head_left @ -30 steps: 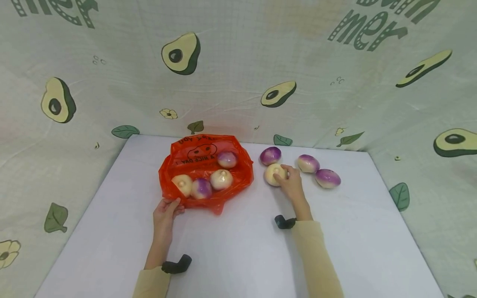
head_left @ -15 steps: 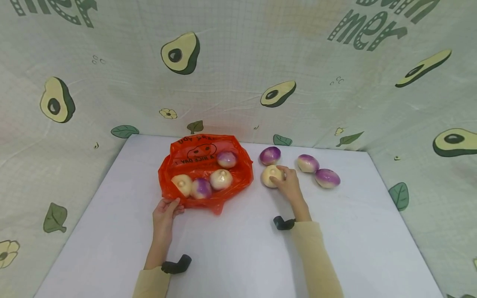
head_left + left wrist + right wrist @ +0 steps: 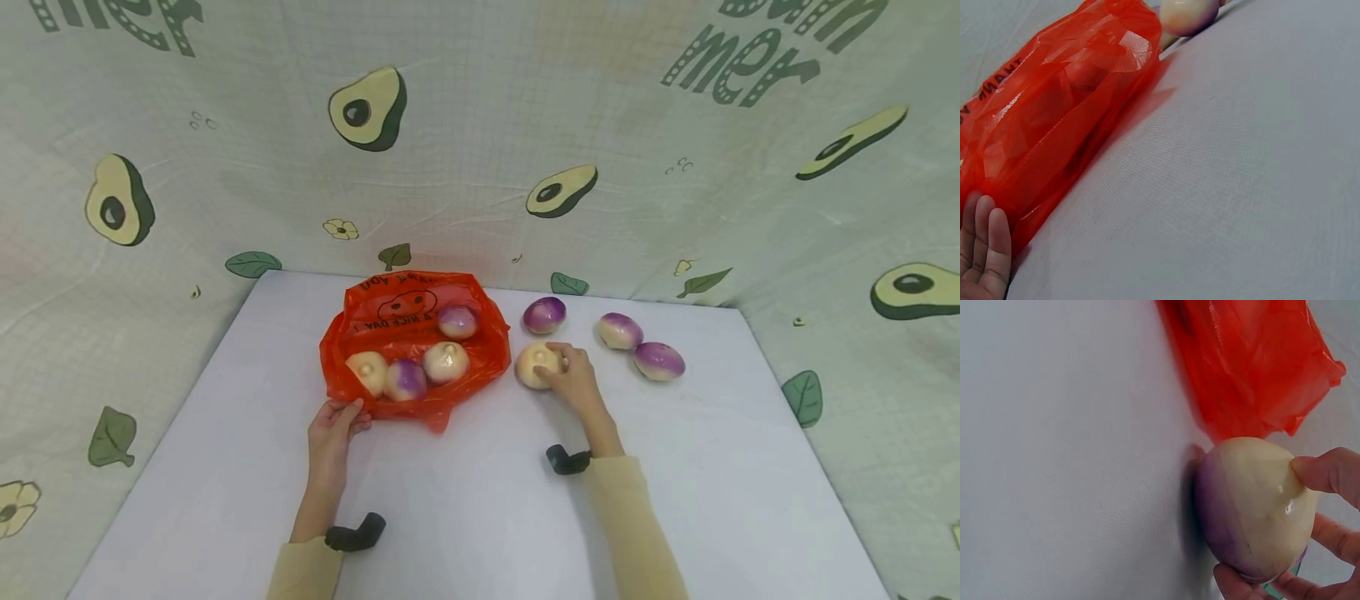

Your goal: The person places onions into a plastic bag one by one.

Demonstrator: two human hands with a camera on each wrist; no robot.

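Note:
My right hand (image 3: pixel 579 385) grips a turnip (image 3: pixel 534 367) just right of the red plastic bag (image 3: pixel 491 358). In the right wrist view this turnip (image 3: pixel 1257 506) shows a cream top and a purple underside, close over the table, with thumb and fingers spread around it. At the bag's near left corner, my left hand (image 3: pixel 328 437) pinches the rim between thumb and fingers. The left wrist view shows some of its fingers (image 3: pixel 999 244) against the outside of the bag (image 3: pixel 1054 131). Several purple and white turnips lie inside the bag, whose mouth gapes upward.
A purple turnip (image 3: pixel 544 315) lies behind the gripped one. Two more turnips, one farther back (image 3: pixel 620 331) and one nearer (image 3: pixel 660 362), sit together on the right. All rest on a white table (image 3: pixel 465 517), with an avocado-print cloth (image 3: pixel 465 125) behind it.
My right hand has brought the gripped turnip left and toward me, closer to the bag. The left hand and the bag stay where they were.

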